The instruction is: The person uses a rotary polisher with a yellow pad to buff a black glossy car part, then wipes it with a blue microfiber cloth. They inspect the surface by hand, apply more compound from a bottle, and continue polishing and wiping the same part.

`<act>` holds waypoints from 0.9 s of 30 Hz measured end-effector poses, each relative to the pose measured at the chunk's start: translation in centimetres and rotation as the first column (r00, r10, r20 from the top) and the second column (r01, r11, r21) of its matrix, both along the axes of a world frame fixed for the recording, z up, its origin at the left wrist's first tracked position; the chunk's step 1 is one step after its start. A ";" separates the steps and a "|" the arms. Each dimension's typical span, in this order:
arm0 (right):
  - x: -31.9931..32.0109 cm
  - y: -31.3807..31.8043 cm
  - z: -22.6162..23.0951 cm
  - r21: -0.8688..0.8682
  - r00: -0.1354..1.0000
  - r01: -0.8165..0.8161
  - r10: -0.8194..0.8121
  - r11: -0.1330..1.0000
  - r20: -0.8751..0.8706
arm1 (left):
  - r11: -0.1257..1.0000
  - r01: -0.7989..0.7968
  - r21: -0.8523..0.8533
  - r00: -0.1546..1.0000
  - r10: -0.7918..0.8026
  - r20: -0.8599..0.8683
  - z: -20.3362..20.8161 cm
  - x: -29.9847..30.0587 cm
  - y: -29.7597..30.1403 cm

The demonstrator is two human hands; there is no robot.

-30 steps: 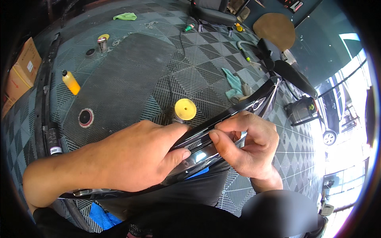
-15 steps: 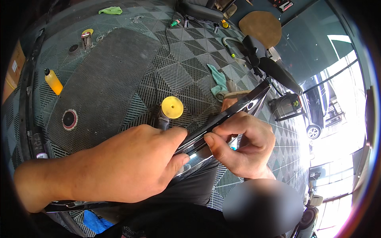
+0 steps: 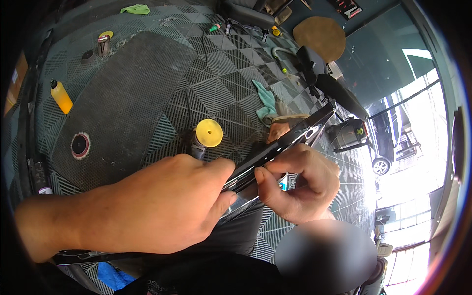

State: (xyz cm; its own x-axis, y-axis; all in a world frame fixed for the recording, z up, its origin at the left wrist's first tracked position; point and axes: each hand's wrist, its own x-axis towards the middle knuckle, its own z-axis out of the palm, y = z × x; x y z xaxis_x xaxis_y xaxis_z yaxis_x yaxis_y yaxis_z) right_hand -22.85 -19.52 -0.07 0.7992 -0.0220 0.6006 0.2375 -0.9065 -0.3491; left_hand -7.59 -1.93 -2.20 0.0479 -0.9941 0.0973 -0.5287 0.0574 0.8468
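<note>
Grey interlocking floor tiles (image 3: 231, 83) are partly covered by a black rubber mat (image 3: 132, 88). Nearer, a glossy black panel (image 3: 295, 135) is held slantwise above the person's lap. Its edge is gripped between thumb and fingers by the left hand (image 3: 167, 206); by the right hand (image 3: 302, 184), thumb and forefinger are pinched narrowly at that same edge, though whether anything thin is held cannot be told. Fine fingertip work along the edge seems to be in hand; a steady left grip and light pinch would be called for.
</note>
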 end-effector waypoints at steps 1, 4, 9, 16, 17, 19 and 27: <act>-0.1 0.1 0.0 -0.033 1.000 0.006 -0.005 0.999 0.011 | 1.000 -0.002 0.009 1.000 0.002 0.005 0.1 -0.1 0.1; -0.1 0.7 0.3 -0.132 0.999 0.051 -0.050 0.990 0.016 | 1.000 -0.001 0.008 1.000 0.001 0.009 0.2 -0.1 0.1; 0.0 1.7 1.2 -0.282 0.993 0.097 -0.110 0.955 -0.031 | 1.000 -0.015 -0.023 1.000 0.015 0.001 -0.1 -0.2 0.0; 0.3 2.3 2.0 -0.422 0.992 0.040 -0.086 0.906 -0.089 | 0.996 -0.004 -0.094 0.997 0.011 0.076 -0.2 -0.4 0.1; 0.2 2.3 2.0 -0.427 0.991 0.037 -0.089 0.903 -0.102 | 0.991 -0.001 -0.137 0.996 0.014 0.090 -0.5 -0.5 0.1; 0.1 2.3 1.8 -0.413 0.993 0.028 -0.074 0.910 -0.096 | 0.989 -0.001 -0.145 0.995 0.016 0.102 -0.6 -0.6 0.2; 0.5 1.5 2.0 -0.314 1.000 0.003 -0.005 0.949 -0.006 | 0.994 -0.083 -0.073 0.993 0.088 0.073 -0.5 0.0 0.1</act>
